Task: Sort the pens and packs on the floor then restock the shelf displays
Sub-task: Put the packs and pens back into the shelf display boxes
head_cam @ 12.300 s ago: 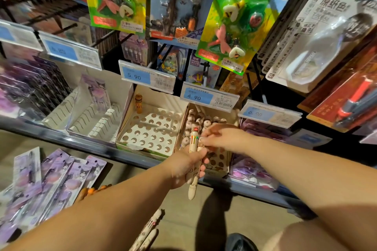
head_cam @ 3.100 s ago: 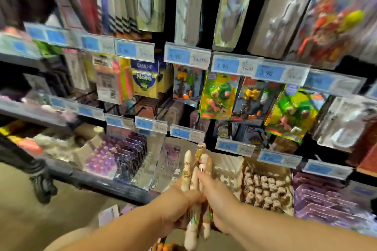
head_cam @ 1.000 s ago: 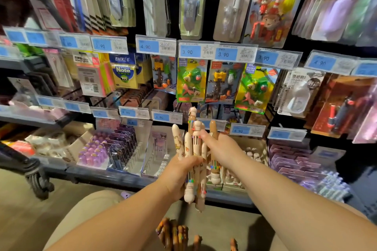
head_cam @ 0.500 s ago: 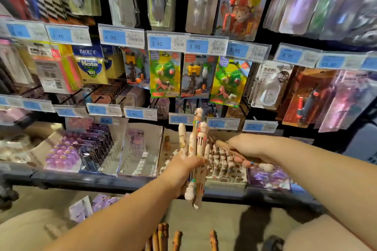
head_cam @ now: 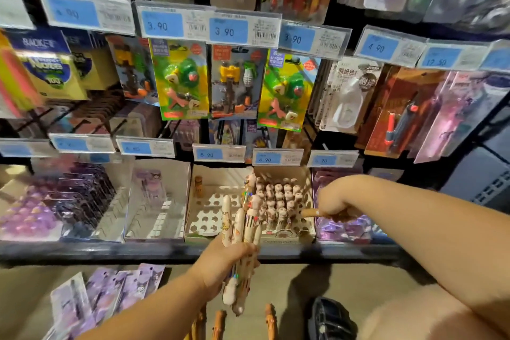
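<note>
Restocking at the low shelf: left hand (head_cam: 218, 262) holds a pen bundle (head_cam: 238, 225); right hand (head_cam: 335, 200) holds a single pen (head_cam: 310, 212) at the display box.

Nearest, on the floor (head_cam: 276, 284): orange-brown loose pens (head_cam: 218, 323) at the bottom edge and purple packs (head_cam: 110, 291) fanned out at left. Above them the left hand grips the cream pen bundle upright, its tops rising in front of the shelf edge (head_cam: 110, 252). To the right, the right hand's fingers curl round the single pen, held sideways over the near right corner of the filled pen box (head_cam: 281, 233), which carries rows of figure-topped pens. The adjoining box (head_cam: 205, 215) to its left shows mostly bare holes, with one brown pen (head_cam: 198, 186) standing at its far left. Purple pack displays (head_cam: 69, 201) stand further left. Beyond: blue price tags (head_cam: 162, 25) and hanging eraser packs (head_cam: 179, 80).
</note>
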`<state>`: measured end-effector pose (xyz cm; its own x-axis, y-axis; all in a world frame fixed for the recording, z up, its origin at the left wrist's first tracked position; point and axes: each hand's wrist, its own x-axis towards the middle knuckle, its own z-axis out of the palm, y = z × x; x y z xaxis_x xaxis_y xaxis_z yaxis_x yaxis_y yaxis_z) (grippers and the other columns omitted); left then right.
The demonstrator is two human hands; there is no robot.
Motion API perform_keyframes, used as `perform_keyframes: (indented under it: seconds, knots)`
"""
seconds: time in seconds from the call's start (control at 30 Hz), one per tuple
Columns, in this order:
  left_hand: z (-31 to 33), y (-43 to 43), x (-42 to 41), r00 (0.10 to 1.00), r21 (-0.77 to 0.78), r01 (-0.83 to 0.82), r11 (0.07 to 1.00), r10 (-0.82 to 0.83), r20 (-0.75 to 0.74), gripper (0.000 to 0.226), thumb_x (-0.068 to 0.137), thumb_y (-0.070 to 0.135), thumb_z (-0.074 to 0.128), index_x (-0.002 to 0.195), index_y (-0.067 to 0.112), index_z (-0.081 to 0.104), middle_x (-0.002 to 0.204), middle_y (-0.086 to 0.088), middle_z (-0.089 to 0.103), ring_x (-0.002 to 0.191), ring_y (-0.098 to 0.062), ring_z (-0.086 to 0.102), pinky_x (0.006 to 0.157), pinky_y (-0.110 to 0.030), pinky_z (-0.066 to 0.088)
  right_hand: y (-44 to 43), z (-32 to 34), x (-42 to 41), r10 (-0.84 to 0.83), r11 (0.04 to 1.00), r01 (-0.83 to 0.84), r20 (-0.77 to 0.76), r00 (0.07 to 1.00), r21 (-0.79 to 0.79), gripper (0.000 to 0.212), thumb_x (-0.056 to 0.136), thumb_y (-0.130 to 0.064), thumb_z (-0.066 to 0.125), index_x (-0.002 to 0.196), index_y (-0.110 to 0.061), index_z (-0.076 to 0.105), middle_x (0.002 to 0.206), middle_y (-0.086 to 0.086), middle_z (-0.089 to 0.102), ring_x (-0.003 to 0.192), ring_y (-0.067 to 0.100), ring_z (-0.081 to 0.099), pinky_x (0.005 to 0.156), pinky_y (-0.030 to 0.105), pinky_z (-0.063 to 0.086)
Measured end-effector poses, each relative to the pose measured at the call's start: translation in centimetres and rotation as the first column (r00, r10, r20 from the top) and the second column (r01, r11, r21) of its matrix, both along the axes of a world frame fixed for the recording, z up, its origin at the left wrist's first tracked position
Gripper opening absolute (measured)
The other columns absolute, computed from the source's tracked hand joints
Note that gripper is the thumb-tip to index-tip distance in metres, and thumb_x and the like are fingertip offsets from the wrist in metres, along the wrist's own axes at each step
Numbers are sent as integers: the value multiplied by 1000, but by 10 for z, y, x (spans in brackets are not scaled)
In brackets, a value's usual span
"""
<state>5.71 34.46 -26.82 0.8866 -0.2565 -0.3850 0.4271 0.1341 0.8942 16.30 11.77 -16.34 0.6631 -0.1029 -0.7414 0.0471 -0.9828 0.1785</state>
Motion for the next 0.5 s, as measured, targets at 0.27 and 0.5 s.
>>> perform_keyframes:
  seconds: [0.27, 0.5]
  knots:
    - [-25, -5, 20, 998, -41, 21, 999, -24, -66, 51, 65, 18, 68, 112, 4, 59, 87, -18, 67, 80, -32, 64, 65, -39, 54, -22, -39, 15, 38, 999, -41, 186, 982, 14, 40, 97, -39, 49, 99, -5, 70, 84, 5, 58, 75, 21, 54, 57, 26, 40]
    - [-36, -14, 33, 991, -85, 46, 995, -56, -118, 46, 71, 12, 71, 114, 3, 57, 82, -16, 68, 76, -30, 66, 66, -39, 55, -29, -56, 39, -80, 988, 30, 339, 937, 151, 34, 94, -33, 57, 115, -7, 64, 104, 9, 64, 102, 28, 59, 86, 34, 45]
